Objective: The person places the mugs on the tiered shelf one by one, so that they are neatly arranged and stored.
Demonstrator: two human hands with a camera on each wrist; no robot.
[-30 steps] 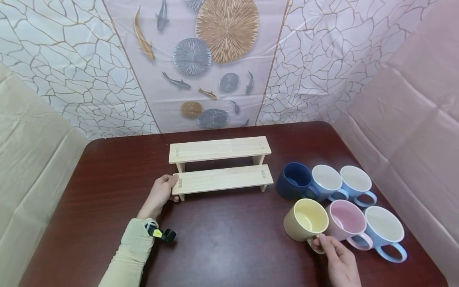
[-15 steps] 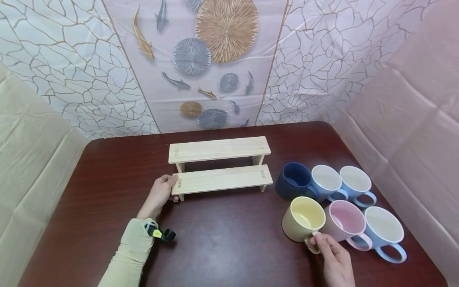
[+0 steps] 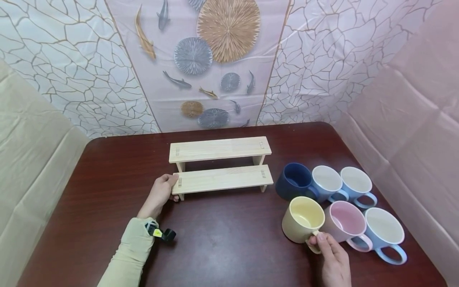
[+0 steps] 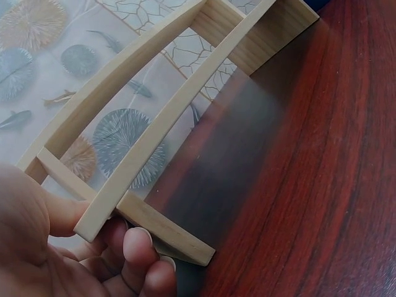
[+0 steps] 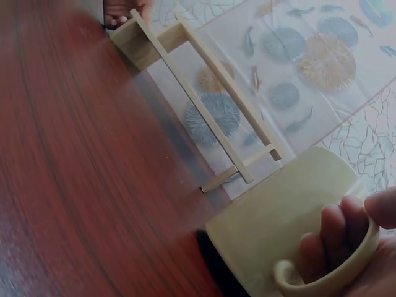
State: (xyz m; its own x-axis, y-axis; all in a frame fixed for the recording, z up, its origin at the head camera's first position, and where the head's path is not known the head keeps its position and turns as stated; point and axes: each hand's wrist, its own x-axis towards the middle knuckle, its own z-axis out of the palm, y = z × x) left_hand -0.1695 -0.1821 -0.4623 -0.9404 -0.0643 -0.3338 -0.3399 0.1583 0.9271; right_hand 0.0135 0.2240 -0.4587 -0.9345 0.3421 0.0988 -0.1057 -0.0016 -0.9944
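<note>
A two-step wooden shelf (image 3: 222, 179) stands near the middle of the table. My left hand (image 3: 159, 194) grips the left end of its lower board, thumb on top and fingers curled underneath, as the left wrist view also shows. On the right, my right hand (image 3: 333, 255) holds a yellow mug (image 5: 278, 213) by its handle, fingers through the loop. Close beside that mug is a pink mug (image 3: 346, 217), and behind it a dark blue mug (image 3: 295, 181). In the head view I cannot tell whether the yellow mug touches the table.
Two light blue mugs with white insides, a left one (image 3: 327, 178) and a right one (image 3: 356, 179), stand in the back row. Another light blue mug (image 3: 384, 226) is at the front right. A patterned cloth (image 3: 215, 67) hangs behind the dark red table (image 3: 215, 247).
The yellow mug and my right hand have shifted slightly left, and a gap beside the pink mug has widened a little. My left hand and the shelf stay put.
</note>
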